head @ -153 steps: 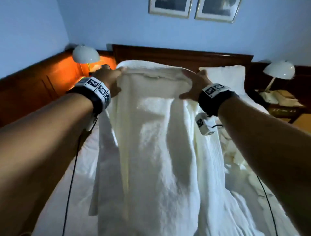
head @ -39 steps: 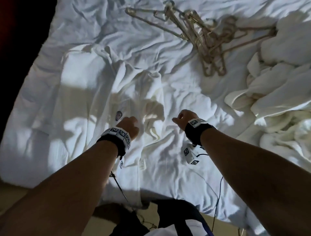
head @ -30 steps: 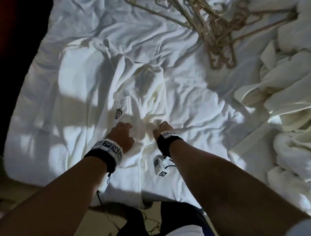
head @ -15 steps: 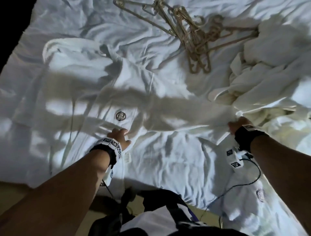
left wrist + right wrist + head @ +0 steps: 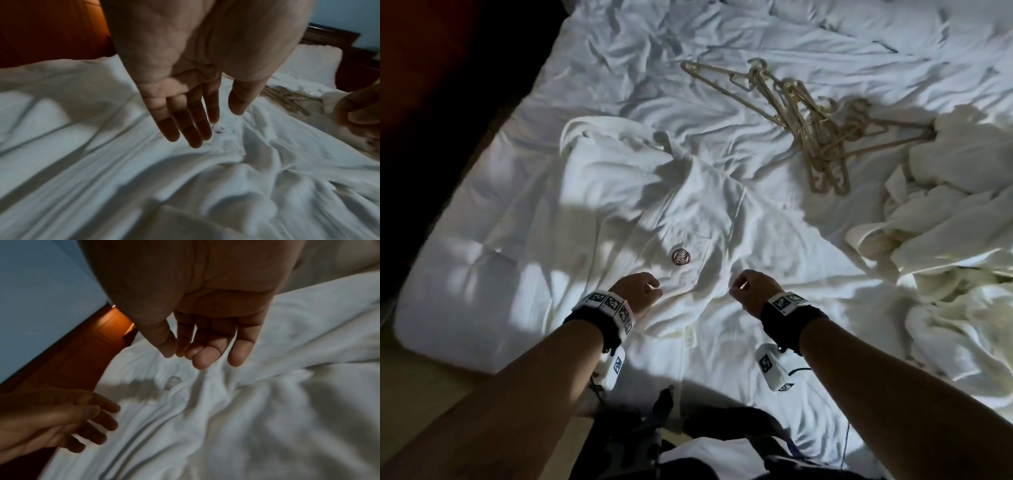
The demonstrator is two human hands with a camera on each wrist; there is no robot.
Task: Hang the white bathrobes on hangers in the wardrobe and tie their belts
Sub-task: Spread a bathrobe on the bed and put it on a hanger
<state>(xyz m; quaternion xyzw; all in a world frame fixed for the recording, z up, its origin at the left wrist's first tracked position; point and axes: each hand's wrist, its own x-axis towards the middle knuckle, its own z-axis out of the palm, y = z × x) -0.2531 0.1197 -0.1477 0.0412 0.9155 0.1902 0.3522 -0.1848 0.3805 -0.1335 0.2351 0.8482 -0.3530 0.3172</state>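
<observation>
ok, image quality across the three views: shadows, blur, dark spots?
Head view: hard arm shadows cross the bathrobe, far left corner black, hangers sharp. Left wrist view: left hand backlit, sheet motion-smeared. Right wrist view: right hand dark, foreground cloth blurred.

You are looking down on the bed (image 5: 722, 48), its white sheet rumpled all over and crossed by hard shadows. A white bathrobe (image 5: 619, 205) lies spread flat on the sheet near the foot edge, its round dark emblem (image 5: 680, 256) facing up and its collar toward the far side. Beyond it, to your right, a tangled heap of pale hangers (image 5: 815, 130) rests on the sheet. Further right, a crumpled pile of more white robes (image 5: 945, 219) sits on the bed, touching the end of the hanger heap.
</observation>
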